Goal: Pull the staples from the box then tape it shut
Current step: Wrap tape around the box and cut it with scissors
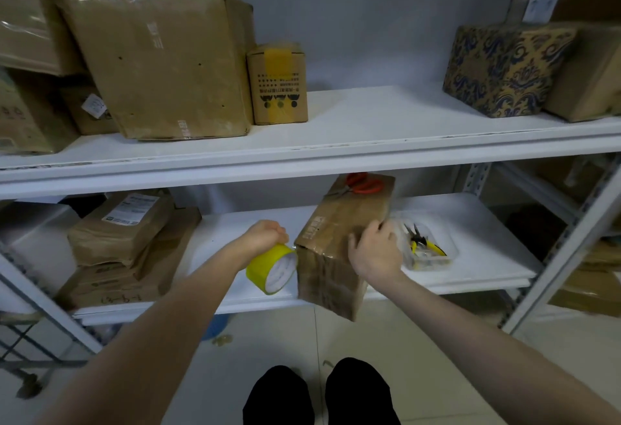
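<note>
Box (339, 219): sat on lower shelf (487, 243), near end overhanging the front, likely for access. Right hand (374, 251): fingers curled over its 3 o'clock edge, steadying it. Left hand (265, 234): fingers wrapped round yellow tape roll (268, 271) at 9 o'clock, seemingly for sealing. Staples: not discernible.

The roll of tape (272, 268) is bright yellow with a white core. The box (336, 223) at the front edge of the lower shelf (487, 239) is plain brown cardboard. The scissors (364, 184) on it have orange handles. The pliers (420, 243) have yellow and black grips and lie in a clear tray (450, 251). Both shelves are white. At the right end of the upper shelf (369, 115), a gift box (504, 68) is tan, covered in dark blue scrollwork. A small carton (278, 83) near the middle is brown with a yellow strip and black printed dots. The parcels (121, 229) at the left end of the lower shelf are brown, and the top one has a white label.
</note>
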Motion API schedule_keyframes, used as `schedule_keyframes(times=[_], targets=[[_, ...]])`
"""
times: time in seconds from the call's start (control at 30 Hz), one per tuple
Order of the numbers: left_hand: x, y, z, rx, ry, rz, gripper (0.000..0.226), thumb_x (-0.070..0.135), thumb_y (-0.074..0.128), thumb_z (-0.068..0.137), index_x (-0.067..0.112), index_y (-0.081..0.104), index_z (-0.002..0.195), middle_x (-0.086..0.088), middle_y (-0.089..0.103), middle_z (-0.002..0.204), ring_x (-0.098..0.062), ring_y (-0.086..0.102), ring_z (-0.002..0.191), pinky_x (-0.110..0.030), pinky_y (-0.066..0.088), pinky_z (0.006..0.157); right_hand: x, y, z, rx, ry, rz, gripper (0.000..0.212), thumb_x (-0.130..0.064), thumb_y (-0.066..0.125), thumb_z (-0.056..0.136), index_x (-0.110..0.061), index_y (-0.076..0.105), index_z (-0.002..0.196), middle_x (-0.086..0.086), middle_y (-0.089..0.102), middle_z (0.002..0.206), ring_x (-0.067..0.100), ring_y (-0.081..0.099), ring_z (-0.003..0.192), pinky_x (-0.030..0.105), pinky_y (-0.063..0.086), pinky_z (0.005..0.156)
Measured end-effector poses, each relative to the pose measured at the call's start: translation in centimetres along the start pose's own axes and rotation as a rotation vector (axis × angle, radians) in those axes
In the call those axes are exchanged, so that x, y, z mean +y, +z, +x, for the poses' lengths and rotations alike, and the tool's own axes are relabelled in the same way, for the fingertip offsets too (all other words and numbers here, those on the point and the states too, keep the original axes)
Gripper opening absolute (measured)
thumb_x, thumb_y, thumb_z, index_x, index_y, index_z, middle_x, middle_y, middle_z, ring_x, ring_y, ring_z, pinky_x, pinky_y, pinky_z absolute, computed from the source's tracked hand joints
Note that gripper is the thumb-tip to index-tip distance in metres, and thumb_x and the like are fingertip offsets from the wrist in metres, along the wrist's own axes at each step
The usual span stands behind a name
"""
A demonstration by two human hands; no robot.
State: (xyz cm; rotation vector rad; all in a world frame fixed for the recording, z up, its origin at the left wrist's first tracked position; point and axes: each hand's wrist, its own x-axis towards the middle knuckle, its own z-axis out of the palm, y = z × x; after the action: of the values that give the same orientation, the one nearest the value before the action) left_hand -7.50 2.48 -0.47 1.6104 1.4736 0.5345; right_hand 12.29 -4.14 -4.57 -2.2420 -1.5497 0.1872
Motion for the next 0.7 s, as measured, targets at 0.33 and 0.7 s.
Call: schedule_keyframes(times=[0.33, 0.7], targets=[[0.5, 1.2, -2.4, -0.124, -0.061, -0.125, 0.013, 0.009, 0.061, 0.087, 0.01, 0.062, 0.074, -0.014, 0.06, 0.085, -0.024, 0.056, 0.075, -0.031, 0.05, 0.067, -0.4, 0.4, 2.1, -0.188, -0.069, 0.184, 0.039, -0.02, 0.049, 0.092, -0.009, 0.047, 0.129, 0.013, 0.039, 0.139, 0.035, 0.051, 0.118, 0.035, 0.041, 0.097], [-0.6, 1.8, -3.3, -0.083, 0.003, -0.116, 0.021, 0.007, 0.06, 0.088, 0.015, 0.06, 0.068, -0.009, 0.059, 0.082, -0.017, 0.054, 0.075, -0.027, 0.045, 0.073, -0.7, -0.5, 2.2, 0.112, -0.229, 0.147, 0.025, -0.011, 0.048, 0.087, -0.014, 0.068, 0.101, 0.005, 0.063, 0.109, 0.028, 0.06, 0.099, 0.034, 0.047, 0.083]])
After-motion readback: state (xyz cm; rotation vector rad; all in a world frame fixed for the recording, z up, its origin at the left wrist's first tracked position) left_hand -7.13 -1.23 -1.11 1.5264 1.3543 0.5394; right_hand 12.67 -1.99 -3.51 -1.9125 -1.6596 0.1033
